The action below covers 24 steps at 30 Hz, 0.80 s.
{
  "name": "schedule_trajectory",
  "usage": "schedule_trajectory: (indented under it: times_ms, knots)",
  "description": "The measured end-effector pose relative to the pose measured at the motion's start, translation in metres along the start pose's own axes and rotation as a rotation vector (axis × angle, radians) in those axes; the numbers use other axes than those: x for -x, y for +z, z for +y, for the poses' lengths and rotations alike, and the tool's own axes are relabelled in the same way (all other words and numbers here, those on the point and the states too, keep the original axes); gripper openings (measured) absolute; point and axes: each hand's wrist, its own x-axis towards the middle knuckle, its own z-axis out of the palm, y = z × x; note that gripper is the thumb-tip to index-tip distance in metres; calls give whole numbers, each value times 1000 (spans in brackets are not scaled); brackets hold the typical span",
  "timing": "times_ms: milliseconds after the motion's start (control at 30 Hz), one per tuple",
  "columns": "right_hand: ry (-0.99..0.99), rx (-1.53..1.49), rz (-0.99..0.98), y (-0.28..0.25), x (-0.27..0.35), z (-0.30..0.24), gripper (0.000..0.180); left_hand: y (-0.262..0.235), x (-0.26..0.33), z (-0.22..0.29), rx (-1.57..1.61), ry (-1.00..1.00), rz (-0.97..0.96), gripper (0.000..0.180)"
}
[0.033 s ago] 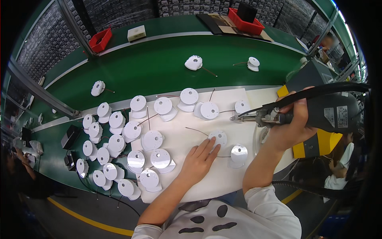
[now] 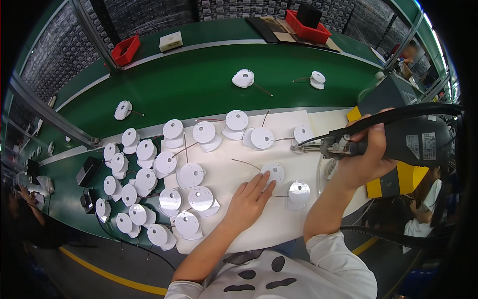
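In the head view, a white sheet (image 2: 279, 229) is the landmark. Beyond it runs a green belt (image 2: 199, 82) carrying three white parts with wires; past the belt, farther from the sheet, sit a red bin (image 2: 126, 49), a small white box (image 2: 171, 42) and a red tray (image 2: 303, 31) with a black box (image 2: 308, 15) in it. Over the sheet's left edge and onto the green surface beside it, white discs on bases (image 2: 146, 179) crowd together, some touching, with thin wires between them. Left of these stand two black blocks (image 2: 88, 171). Right of the sheet is a yellow-and-grey machine (image 2: 404, 179), partly hidden by a dark hand tool (image 2: 423, 142) and a thick black cable (image 2: 413, 112).

The right hand (image 2: 371, 157) is wrapped around the tool at the sheet's right side, its metal nose pointing left over the sheet near a small white disc (image 2: 302, 133); contact cannot be told. The left hand (image 2: 250, 199) reaches over the sheet's near edge, fingers stretched out, fingertips resting on a white perforated disc (image 2: 276, 172). That disc lies on the sheet's right half, just ahead of the hand; its underside is hidden.
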Motion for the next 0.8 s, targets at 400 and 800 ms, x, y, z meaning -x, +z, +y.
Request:
schedule_trajectory:
  times_ms: [400, 800]
  knots:
    - [151, -91, -144, 10, 15, -2, 35, -1, -1, 0, 44, 2, -12, 42]
    - [363, -190, -349, 12, 36, -17, 33, -16, -13, -3, 569, -593, 216, 39]
